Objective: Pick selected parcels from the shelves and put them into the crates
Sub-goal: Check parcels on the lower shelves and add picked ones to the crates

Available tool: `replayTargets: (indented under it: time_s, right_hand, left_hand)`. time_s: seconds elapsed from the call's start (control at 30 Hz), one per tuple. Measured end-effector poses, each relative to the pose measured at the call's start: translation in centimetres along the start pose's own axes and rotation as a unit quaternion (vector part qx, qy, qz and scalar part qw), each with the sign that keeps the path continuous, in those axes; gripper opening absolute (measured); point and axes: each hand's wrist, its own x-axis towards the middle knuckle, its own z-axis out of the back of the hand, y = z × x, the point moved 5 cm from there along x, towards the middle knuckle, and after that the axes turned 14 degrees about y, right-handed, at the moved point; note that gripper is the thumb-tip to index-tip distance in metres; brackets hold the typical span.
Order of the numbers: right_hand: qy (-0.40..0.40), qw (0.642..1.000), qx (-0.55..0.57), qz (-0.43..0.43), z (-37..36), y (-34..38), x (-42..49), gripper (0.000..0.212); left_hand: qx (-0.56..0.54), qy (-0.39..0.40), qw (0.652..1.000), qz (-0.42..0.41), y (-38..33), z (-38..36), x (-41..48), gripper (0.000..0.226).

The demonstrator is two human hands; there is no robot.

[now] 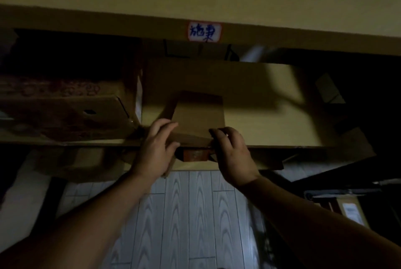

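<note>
- The parcel (199, 114) is a small, flat, plain brown cardboard box with a smooth top. In the dim light no tape, print or label can be made out on it.
- Its far edge is in deep shadow, while the near half catches a little more light and looks tan.
- It lies on top of a much wider flat carton (267, 103) on the shelf, towards that carton's near edge and left of its middle. The parcel's near edge is level with the carton's front rim.
- The left hand (156, 147) grips the parcel's near left corner, with fingers curled over the top face and the thumb against the front edge.
- The right hand (233, 156) grips the near right corner, its fingertips bent onto the top surface at the edge.
- Between the two hands, just under the parcel's front edge, a small orange-red patch (194, 156) shows. What it belongs to cannot be told.
- To the left of the wide carton stands a printed brown box (65, 112) with a dark hand-hole in its flap.
- A white label (204, 31) with a red border and blue handwritten characters is stuck on the shelf beam above.
- Pale wood-grain flooring (195, 214) shows below, between the forearms.
- At the lower right, another box with a white sticker (351, 212) sits in the gloom.
</note>
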Motion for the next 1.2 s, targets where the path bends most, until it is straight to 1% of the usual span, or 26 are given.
replayTargets:
  time_s: [0.07, 0.13, 0.2, 0.23, 0.33, 0.4, 0.43, 0.5, 0.57, 0.63, 0.77, 0.87, 0.93, 0.97, 1.03, 1.1, 1.13, 1.2]
  right_hand:
    - [-0.035, 0.998, 0.053, -0.003, 2.0, 0.4, -0.1, 0.056]
    - [-0.071, 0.992, 0.100, -0.013, 3.8, 0.8, 0.0, 0.056]
    - [-0.102, 0.984, 0.144, -0.019, 5.1, 1.2, 0.2, 0.060]
    - [-0.116, 0.979, 0.164, -0.020, 5.5, 1.3, 0.5, 0.059]
    - [-0.148, 0.960, 0.231, -0.047, 6.3, 1.7, 1.5, 0.063]
    - [-0.151, 0.946, 0.280, -0.068, 6.5, 1.6, 2.2, 0.064]
    - [-0.146, 0.939, 0.303, -0.077, 6.3, 1.5, 2.4, 0.066]
    - [-0.106, 0.917, 0.369, -0.108, 5.4, 1.2, 2.8, 0.065]
    - [-0.047, 0.893, 0.428, -0.132, 4.4, 0.9, 3.2, 0.052]
    - [-0.009, 0.888, 0.436, -0.145, 3.8, 0.9, 3.3, 0.040]
    - [-0.008, 0.866, 0.481, -0.139, 3.5, 0.7, 2.7, 0.034]
    - [0.007, 0.845, 0.506, -0.176, 2.3, 0.4, 2.1, 0.033]
    - [0.033, 0.839, 0.506, -0.199, 1.2, 0.2, 1.8, 0.036]
    - [0.051, 0.836, 0.510, -0.195, 0.7, 0.3, 1.6, 0.039]
    - [0.087, 0.819, 0.543, -0.165, 0.1, 0.6, 1.3, 0.054]
    - [0.098, 0.806, 0.567, -0.138, 0.4, 0.7, 1.1, 0.065]
    - [0.090, 0.808, 0.567, -0.134, 0.7, 0.6, 1.0, 0.068]
    - [0.053, 0.805, 0.573, -0.144, 1.6, 0.4, 0.8, 0.065]
  left_hand:
    - [-0.042, -0.005, 0.999, -0.034, -1.6, 1.5, 0.1, 0.047]
    - [-0.106, 0.023, 0.993, -0.050, -2.6, 2.3, 0.1, 0.048]
    - [-0.180, 0.055, 0.982, -0.030, -3.1, 2.8, 0.1, 0.048]
    - [-0.206, 0.057, 0.977, -0.022, -3.3, 3.2, 0.3, 0.047]
    - [-0.245, 0.010, 0.969, -0.007, -4.0, 4.4, 1.2, 0.049]
    - [-0.254, -0.011, 0.967, 0.017, -3.9, 4.7, 2.0, 0.051]
    - [-0.254, -0.007, 0.967, 0.036, -3.7, 4.6, 2.4, 0.051]
    - [-0.239, 0.016, 0.967, 0.083, -2.9, 3.8, 3.1, 0.048]
    - [-0.204, 0.056, 0.966, 0.150, -2.2, 2.9, 3.5, 0.038]
    - [-0.191, 0.083, 0.958, 0.196, -1.6, 2.2, 3.4, 0.034]
    - [-0.222, 0.063, 0.956, 0.181, -1.3, 2.1, 2.9, 0.026]
    - [-0.238, 0.093, 0.947, 0.196, -0.4, 1.0, 2.4, 0.030]
    - [-0.270, 0.125, 0.928, 0.225, 0.2, -0.2, 1.9, 0.032]
    - [-0.296, 0.137, 0.917, 0.231, 0.4, -0.7, 1.6, 0.032]
    - [-0.354, 0.139, 0.896, 0.230, 0.5, -1.3, 1.1, 0.032]
    - [-0.388, 0.118, 0.888, 0.214, 0.4, -0.9, 0.9, 0.041]
    - [-0.397, 0.098, 0.888, 0.208, 0.4, -0.4, 1.0, 0.048]
    - [-0.413, 0.068, 0.888, 0.192, 0.2, 0.8, 0.7, 0.059]
